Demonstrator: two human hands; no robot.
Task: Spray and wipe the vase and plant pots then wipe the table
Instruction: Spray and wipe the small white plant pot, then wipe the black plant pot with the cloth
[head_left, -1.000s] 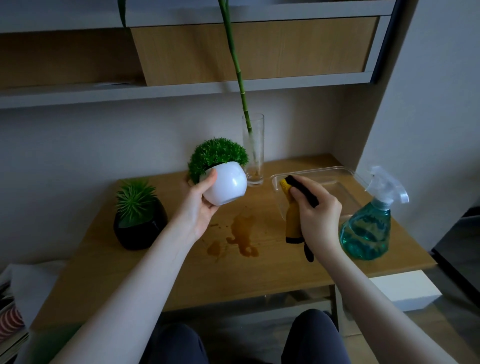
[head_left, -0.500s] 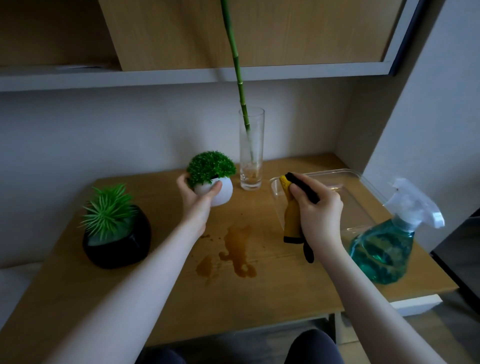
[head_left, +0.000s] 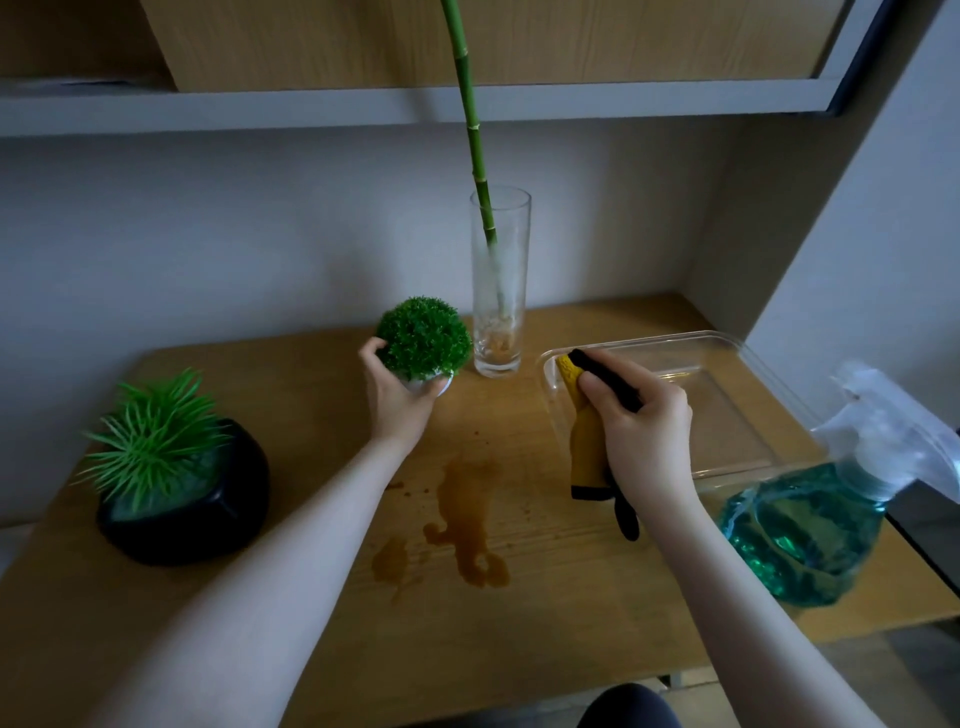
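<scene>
A: What are the fingers doing?

B: The left hand (head_left: 397, 402) has its fingers (head_left: 371, 353) curled round the white pot (head_left: 434, 383) at centre frame, beside the glass vase (head_left: 498, 291). The right hand (head_left: 641, 434) grips a yellow-and-black cloth (head_left: 587, 447).

A: And further out?

B: A black pot (head_left: 187, 514) sits lower left, a spray bottle (head_left: 810, 535) lower right, and a brown spill (head_left: 467, 525) marks the tabletop (head_left: 291, 597).

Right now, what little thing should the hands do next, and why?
Probably let go of the white pot: the left hand has it low beside the glass vase, seemingly set down. The right hand holds the yellow cloth, and the brown spill on the table looks unwiped, so wiping likely follows.
</scene>
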